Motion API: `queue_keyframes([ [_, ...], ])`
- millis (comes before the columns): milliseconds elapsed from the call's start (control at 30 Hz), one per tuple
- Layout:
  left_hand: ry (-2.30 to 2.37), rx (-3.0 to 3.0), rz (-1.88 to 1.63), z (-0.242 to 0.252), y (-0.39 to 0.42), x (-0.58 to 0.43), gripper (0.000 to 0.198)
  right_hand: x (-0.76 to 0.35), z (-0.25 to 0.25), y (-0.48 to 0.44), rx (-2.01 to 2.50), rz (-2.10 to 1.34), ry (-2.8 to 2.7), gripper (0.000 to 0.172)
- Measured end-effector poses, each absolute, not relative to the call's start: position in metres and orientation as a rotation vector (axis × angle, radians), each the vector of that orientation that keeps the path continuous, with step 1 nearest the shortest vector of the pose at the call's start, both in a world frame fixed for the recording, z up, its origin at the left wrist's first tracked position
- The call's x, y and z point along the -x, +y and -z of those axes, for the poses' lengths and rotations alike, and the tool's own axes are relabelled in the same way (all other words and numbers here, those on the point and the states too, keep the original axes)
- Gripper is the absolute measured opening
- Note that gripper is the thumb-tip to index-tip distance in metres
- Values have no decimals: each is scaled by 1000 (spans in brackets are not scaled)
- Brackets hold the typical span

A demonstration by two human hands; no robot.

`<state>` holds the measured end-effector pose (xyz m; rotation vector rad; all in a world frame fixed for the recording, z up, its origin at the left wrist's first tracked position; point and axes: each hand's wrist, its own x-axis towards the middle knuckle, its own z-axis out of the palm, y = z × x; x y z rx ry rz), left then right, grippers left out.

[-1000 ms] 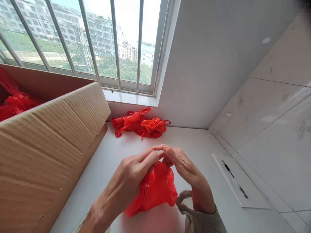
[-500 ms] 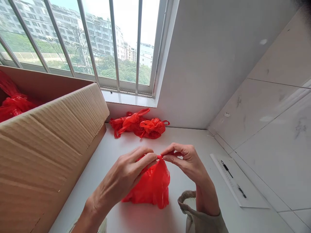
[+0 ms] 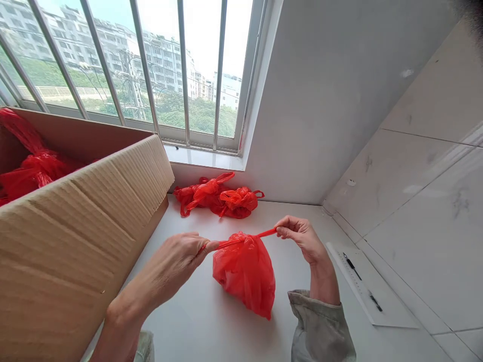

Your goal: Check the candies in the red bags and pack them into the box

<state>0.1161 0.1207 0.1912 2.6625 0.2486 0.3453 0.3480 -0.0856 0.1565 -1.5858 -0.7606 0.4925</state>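
Observation:
A full red plastic bag [image 3: 247,276] is in the middle of the view, over the white table, its top gathered into a knot. My left hand [image 3: 184,254] is closed on one twisted handle of the bag, stretched out to the left. Between the thumb and fingers of my right hand [image 3: 300,234] is the other handle, drawn out to the right and slightly up. Both handles look taut. What the bag contains is hidden by the plastic.
An open cardboard box [image 3: 113,201] with red bags [image 3: 35,166] inside stands at the left. Tied red bags [image 3: 219,195] lie against the back wall. At the right, a white notebook [image 3: 370,286] carries a black pen [image 3: 352,265] and its cap [image 3: 376,301]. A barred window is behind.
My hands have moved apart, left hand to the left and right hand to the right, pulling the handles out. The bag has turned and shifted slightly right, and its knot now shows.

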Motion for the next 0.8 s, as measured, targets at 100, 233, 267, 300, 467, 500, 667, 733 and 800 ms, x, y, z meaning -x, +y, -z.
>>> queue_keyframes([
  [100,499,-2553,-85,-186,132,-112,53,-375,-130,-88,1644,-491,-633,34],
  [233,494,-2473,133,-173,152,-114,52,-398,-97,-88,1718,-510,-566,45],
  [267,480,-2467,180,-169,155,-116,53,-400,-90,-86,1740,-526,-565,45],
  [300,484,-2470,219,-166,158,-117,53,-401,-85,-84,1764,-547,-571,45],
  [467,651,-2565,243,-157,154,-121,52,-394,-74,-75,1902,-610,-645,36],
  [500,680,-2582,215,-157,151,-119,51,-390,-75,-75,1925,-597,-660,36],
  [667,777,-2651,42,-172,128,-103,38,-373,-86,-76,2211,-212,-796,42],
  [733,809,-2653,-21,-179,119,-99,34,-360,-87,-64,2205,-226,-1019,46],
  [800,825,-2651,-97,-182,109,-99,36,-339,-84,-47,2133,-234,-1275,54],
])
